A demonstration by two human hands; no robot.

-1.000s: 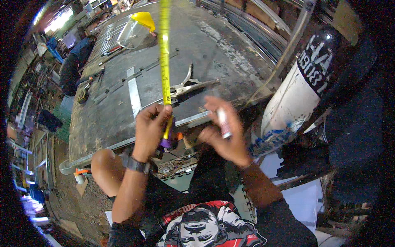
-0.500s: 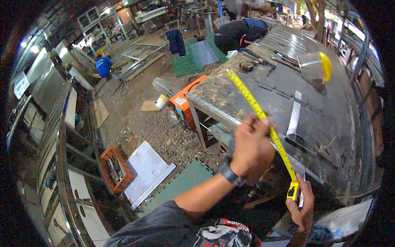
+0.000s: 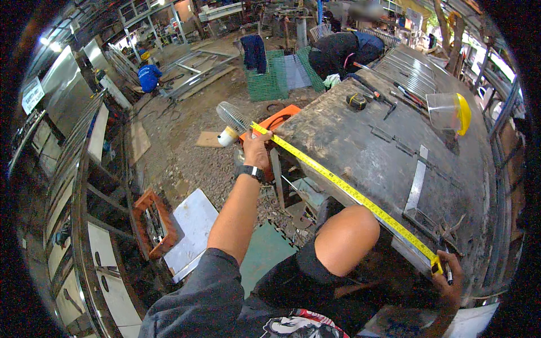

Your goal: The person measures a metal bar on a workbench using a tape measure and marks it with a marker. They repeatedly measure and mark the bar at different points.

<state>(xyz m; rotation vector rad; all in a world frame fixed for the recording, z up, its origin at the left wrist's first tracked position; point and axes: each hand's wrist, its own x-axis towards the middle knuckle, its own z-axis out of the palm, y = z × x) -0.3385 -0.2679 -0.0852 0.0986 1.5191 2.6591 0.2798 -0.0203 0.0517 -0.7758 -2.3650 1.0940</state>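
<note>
A yellow tape measure (image 3: 354, 193) is stretched along the near edge of the dark metal-topped workbench (image 3: 360, 146). My left hand (image 3: 257, 150), with a watch on its wrist, pinches the blade close to its free end at the bench's left corner. Closed around the tape's yellow case is my right hand (image 3: 449, 274), low at the bench's right end. A marker pen (image 3: 448, 276) shows between those same fingers. The blade looks straight and taut. Below its middle my bare knee (image 3: 346, 239) is raised beside the bench edge.
On the bench lie a flat metal strip (image 3: 416, 180), a second tape measure (image 3: 356, 101) and a face shield (image 3: 448, 111). A fan (image 3: 233, 117) stands past the left corner. An orange crate (image 3: 154, 224) sits on the ground. Two other people crouch or bend farther off.
My left hand has gone left and away to the bench's far-left corner. My right hand has shifted right, and the blade, formerly raised at a slant, now spans the bench edge.
</note>
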